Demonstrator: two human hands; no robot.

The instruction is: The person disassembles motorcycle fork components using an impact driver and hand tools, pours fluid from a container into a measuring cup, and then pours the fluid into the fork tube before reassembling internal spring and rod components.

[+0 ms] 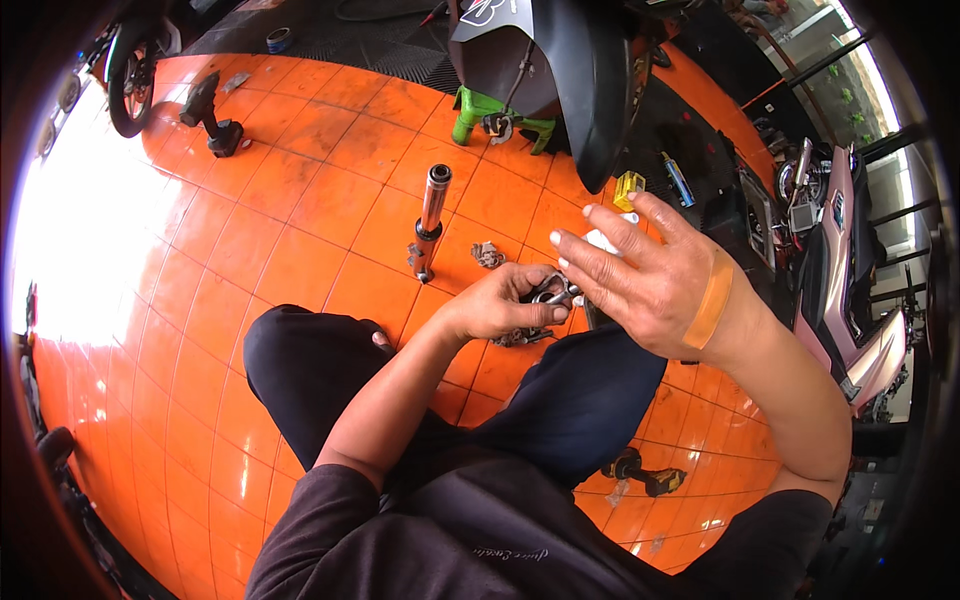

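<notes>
My left hand [505,303] is closed around a small grey metal part with a round opening [550,291], thumb and fingers on either side of it. Close by on the right, my right hand [645,285] has its fingers stretched out, with an orange adhesive strip [710,300] at the wrist. Its lower fingers come near the metal part; whether they touch it I cannot tell. Something white [603,241] shows partly behind the right fingers. A greasy metal part [488,255] lies on the floor beyond my left hand, and more dark metal pieces [522,337] lie beneath it.
A silver and black fork tube [430,225] stands upright on the orange tiles. Farther off are a cordless drill [212,118], a green stand [468,115] under a motorcycle, a yellow box [629,189] and a blue tube [678,180]. Another power tool [645,473] lies beside my right leg.
</notes>
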